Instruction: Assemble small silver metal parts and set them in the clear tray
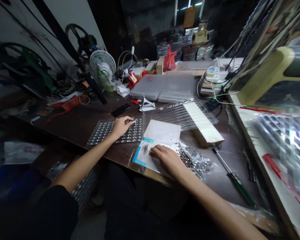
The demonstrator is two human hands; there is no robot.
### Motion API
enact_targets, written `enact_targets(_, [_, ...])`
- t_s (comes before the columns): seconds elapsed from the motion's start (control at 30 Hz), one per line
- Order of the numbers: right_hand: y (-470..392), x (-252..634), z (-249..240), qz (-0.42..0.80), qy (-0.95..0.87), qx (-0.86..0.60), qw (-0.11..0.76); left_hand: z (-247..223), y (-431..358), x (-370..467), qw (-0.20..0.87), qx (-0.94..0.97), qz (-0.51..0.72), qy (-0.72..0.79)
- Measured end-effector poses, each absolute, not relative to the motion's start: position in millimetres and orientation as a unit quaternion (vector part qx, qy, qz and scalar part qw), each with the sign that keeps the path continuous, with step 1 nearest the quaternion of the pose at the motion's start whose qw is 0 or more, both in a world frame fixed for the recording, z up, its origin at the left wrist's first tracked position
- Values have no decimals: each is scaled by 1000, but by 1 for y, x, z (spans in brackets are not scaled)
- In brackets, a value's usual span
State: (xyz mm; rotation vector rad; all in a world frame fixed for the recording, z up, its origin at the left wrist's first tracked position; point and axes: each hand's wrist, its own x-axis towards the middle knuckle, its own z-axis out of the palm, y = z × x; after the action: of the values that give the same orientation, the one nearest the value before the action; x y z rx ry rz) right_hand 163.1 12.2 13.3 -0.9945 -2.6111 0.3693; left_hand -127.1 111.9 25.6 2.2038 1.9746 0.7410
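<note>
The right hand [165,158], fingers curled, hangs at a blue-taped sheet [150,156] beside one heap of metal pieces [187,158]; one screwdriver [236,180] lies rightward on the counter [72,125]. The left hand [121,127], fingers narrowed, partly blocks one filled tray [100,133]. Either grip: cannot tell. One block [203,123] overlaps clear plastic [165,116]. Beyond: one phone [121,110], one fan [102,61].

No readable text
</note>
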Motion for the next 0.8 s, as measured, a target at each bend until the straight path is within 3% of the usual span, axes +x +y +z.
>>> enact_targets(0.3, [24, 199, 27, 162, -850, -405, 295, 16, 181, -120, 49, 732, 182, 654])
enact_targets(0.6, [25, 232, 42, 199, -854, -469, 110, 36, 187, -120, 2, 747, 95, 658])
enact_targets(0.8, [20, 224, 34, 203, -861, -462, 64, 35, 202, -56, 5, 786, 109, 609])
